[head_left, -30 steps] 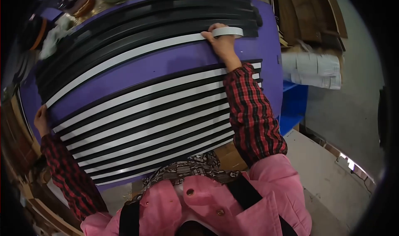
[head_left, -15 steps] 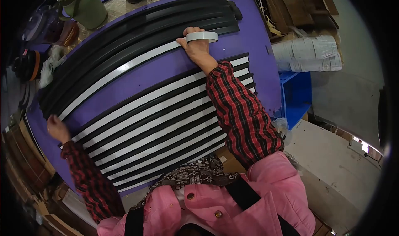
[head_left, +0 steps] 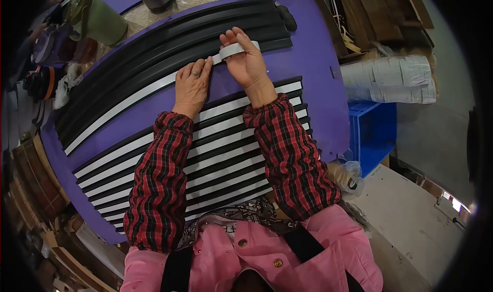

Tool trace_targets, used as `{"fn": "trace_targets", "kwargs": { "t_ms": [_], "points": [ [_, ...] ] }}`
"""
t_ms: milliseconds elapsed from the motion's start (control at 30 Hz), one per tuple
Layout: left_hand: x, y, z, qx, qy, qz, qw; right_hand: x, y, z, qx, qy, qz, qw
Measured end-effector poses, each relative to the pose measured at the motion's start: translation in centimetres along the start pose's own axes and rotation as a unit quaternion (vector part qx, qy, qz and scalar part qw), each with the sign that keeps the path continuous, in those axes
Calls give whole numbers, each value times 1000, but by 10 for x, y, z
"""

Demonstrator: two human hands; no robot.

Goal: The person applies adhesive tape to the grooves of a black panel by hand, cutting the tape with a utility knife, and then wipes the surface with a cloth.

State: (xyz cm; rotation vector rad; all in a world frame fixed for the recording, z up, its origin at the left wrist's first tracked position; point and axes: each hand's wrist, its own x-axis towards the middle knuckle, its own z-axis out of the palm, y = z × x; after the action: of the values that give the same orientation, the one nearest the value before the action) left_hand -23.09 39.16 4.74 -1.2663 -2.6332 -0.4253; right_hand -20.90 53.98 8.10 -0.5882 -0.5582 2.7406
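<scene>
A cluttered workshop, with black strips (head_left: 267, 27) on a purple worktable (head_left: 321, 50).

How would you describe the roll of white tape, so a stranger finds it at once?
Find the purple tabletop, then the right hand over its far part. The roll of tape is the pale ring held in that hand, while the white bands nearby lie flat along black strips.

a single head-worn camera looks forward and steeply down from above the wearer's own pink jacket (head_left: 221, 256), at the bottom edge. the left hand (head_left: 191, 89) and right hand (head_left: 246, 66) are within arm's reach, above centre. the wide, curved view takes in the purple tabletop (head_left: 321, 61), with dark rounded corners framing it.
</scene>
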Motion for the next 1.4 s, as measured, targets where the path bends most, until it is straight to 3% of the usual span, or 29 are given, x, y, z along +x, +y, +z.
{"fn": "trace_targets", "kwargs": {
  "t_ms": [67,133,167,233,267,333,367,400,467,500,567,600,700,800,867,900,933,1000,1033,1100,1167,1233,1300,1333,1367,1400],
  "points": [
    [0,2,1,-6,-3,-5,1000,4,-8,2,-10,24,8,1000],
    [1,6,-3,-1,-21,-12,1000,9,-14,1,-167,-6,50,985],
    [2,8,-5,6,-36,-17,999,9,-19,0,-168,-8,50,985],
    [5,12,-6,19,-59,-28,998,1,-37,6,-490,-41,113,863],
    [8,15,-6,30,-81,-39,996,-5,-54,10,-555,-34,129,821],
    [11,19,-5,45,-87,-51,994,-2,-86,7,-571,-19,65,818],
    [12,22,-4,63,-100,-62,991,10,-101,-3,-620,18,-49,783],
    [14,24,-4,62,-98,-64,991,30,-114,-16,-658,52,-162,733],
    [17,27,-7,76,-137,-78,985,69,-137,-42,-802,83,-405,431],
    [17,28,-6,79,-135,-78,985,77,-138,-54,-800,82,-408,433],
    [16,27,-4,81,-121,-76,986,91,-135,-70,-881,113,-249,386],
    [16,26,-6,86,-122,-78,986,95,-138,-72,-879,110,-250,390],
    [14,24,-5,57,-94,-71,991,106,-152,-88,-838,59,-213,499],
    [12,23,-11,50,-101,-64,992,107,-159,-97,-830,51,-211,514],
    [9,19,-7,45,-60,-51,996,94,-162,-90,-841,83,-217,488],
    [8,18,-6,38,-59,-44,997,89,-161,-93,-872,98,-231,420],
    [8,18,-8,29,-60,-39,997,78,-159,-86,-874,105,-237,410],
    [9,19,-9,16,-49,-36,998,56,-150,-76,-798,187,-302,487],
    [8,20,-9,15,-56,-38,998,44,-142,-68,-736,200,-337,552],
    [9,18,-9,9,-57,-45,997,-4,-123,-41,-532,114,-313,778],
    [8,17,-8,4,-48,-38,998,-40,-85,-37,-411,138,-251,865],
    [7,15,-6,-6,-62,-49,997,-75,-41,-16,-473,195,-175,841],
    [3,11,-2,-32,-19,-25,999,-89,-8,-9,-598,109,-144,781],
    [1,9,0,-50,6,-20,999,-94,1,6,-705,85,-95,697],
    [0,8,2,-54,2,-20,998,-90,10,0,-707,89,-92,696],
    [0,7,3,-66,6,-24,997,-82,17,0,-781,63,-177,595]
  ]
}}
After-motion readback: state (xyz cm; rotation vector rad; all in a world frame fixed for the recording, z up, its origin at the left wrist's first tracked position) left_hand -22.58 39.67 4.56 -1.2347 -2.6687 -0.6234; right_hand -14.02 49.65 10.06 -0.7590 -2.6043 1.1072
